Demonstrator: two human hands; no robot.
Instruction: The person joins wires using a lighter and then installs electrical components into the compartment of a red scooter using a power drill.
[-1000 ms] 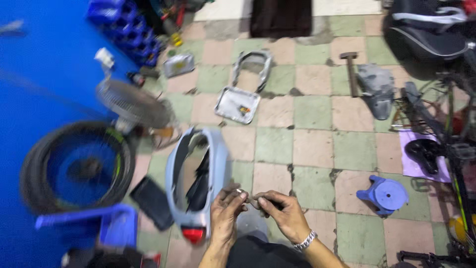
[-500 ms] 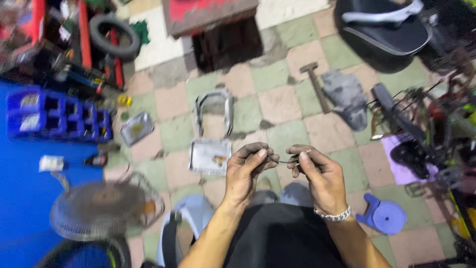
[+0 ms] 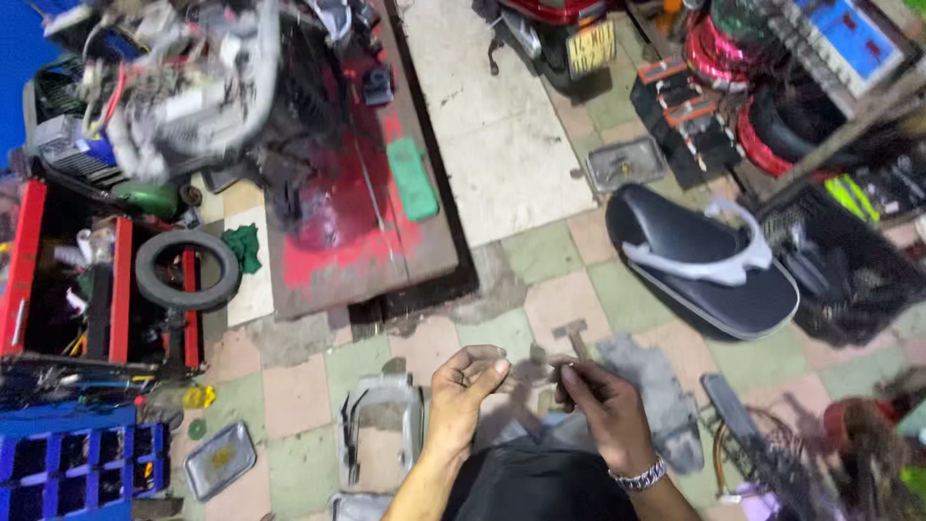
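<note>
Seen from above, two bare hands are held out over a tiled workshop floor [image 3: 299, 396]. The left hand [image 3: 463, 386] is curled, its fingers bent in toward the thumb as if pinching something; what is pinched is blurred and cannot be told for certain. The right hand [image 3: 600, 403], with a metal watch [image 3: 639, 476] on its wrist, is closed to a loose fist just beside the left, and a small thin part [image 3: 538, 365] appears to be held between the two hands, close to the fingertips of both. Just beyond the right hand a hammer [image 3: 577, 338] is lying on the tiles, and a grey plastic panel [image 3: 656, 386] is spread beneath and to the right of it. Below the left hand a grey curved frame [image 3: 381, 425] is seen, with a small metal tray [image 3: 220, 459] further left. Well beyond the hands, a black scooter seat [image 3: 694, 260] and a tyre [image 3: 186, 268] are resting. As a judgement, the small part could slip from so light a grip and be lost among the clutter below, since it is held only at the fingertips.
</note>
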